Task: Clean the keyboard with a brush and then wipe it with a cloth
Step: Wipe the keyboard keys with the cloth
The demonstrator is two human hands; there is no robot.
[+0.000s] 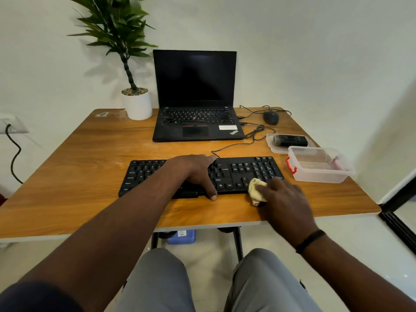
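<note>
**Cloth on the keys: the wiping step is under way**

The keyboard (202,174) lies near the front edge of the tabletop (90,158), in front of the open laptop (195,104). The left hand (198,174) lies spread across its middle, fingers straight and pressing down, thumb hooked over the near edge; it seems to be steadying the board. The right hand (279,194) has its fingers curled round a bunched pale cloth (256,190), which touches the keyboard's near right corner, by the arrow keys, and partly overhangs onto the wood.

The brush (289,140) lies in a shallow clear lid (272,147) toward the right edge, beside a clear plastic box (319,165) with a red clasp. With the brush put aside and the cloth on the keys, I judge the brushing done and the wiping in hand. How much of the board is already wiped I cannot tell.

The next move likely calls for dragging the cloth across the rows toward the left, and the steadying hand would have to lift or shift to free the keys it covers. The keyboard's cable (236,145) trails back toward the laptop and should stay slack.
</note>
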